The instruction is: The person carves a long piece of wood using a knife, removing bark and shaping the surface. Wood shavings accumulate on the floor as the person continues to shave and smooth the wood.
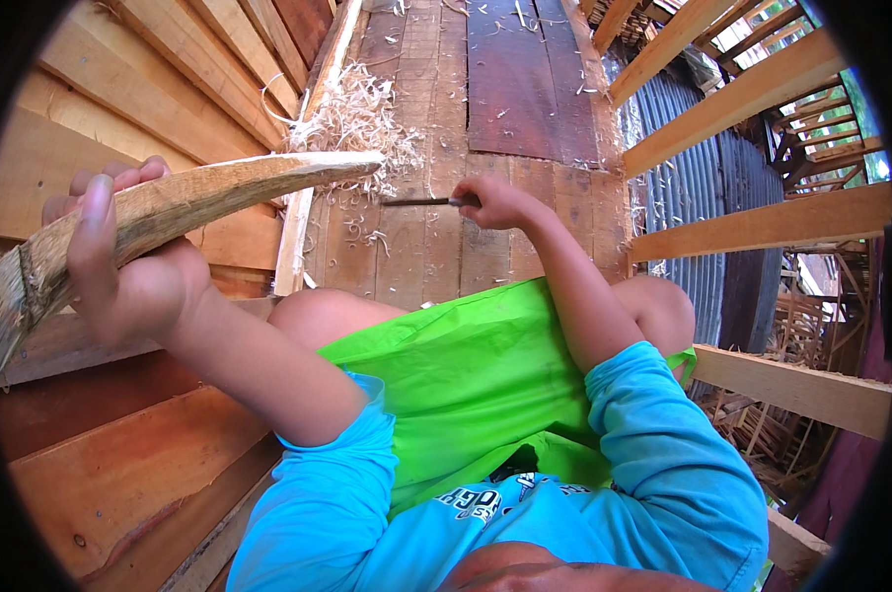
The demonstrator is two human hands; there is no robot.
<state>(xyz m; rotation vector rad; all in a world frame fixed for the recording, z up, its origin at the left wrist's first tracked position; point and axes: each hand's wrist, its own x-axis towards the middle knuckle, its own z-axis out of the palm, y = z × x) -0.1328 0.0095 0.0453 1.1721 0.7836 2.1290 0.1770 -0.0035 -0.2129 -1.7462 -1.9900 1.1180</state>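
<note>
My left hand (145, 276) is wrapped round a long curved piece of wood (199, 202), raised at the left. The wood's far end tapers to a pale, freshly cut tip; its near end is thicker and rough. Out in front, over the plank floor, my right hand (490, 204) is closed on a narrow dark knife-like tool (416, 202). This tool points left, below the wood's tip and apart from it. Fingers hide its handle, so its exact kind is unclear.
Curled wood shavings (357, 113) lie heaped against the left board wall (160, 69), with more scattered over the plank floor (431, 261). A slatted wooden railing (752, 232) runs along the right, with corrugated metal sheets (683, 178) beyond it.
</note>
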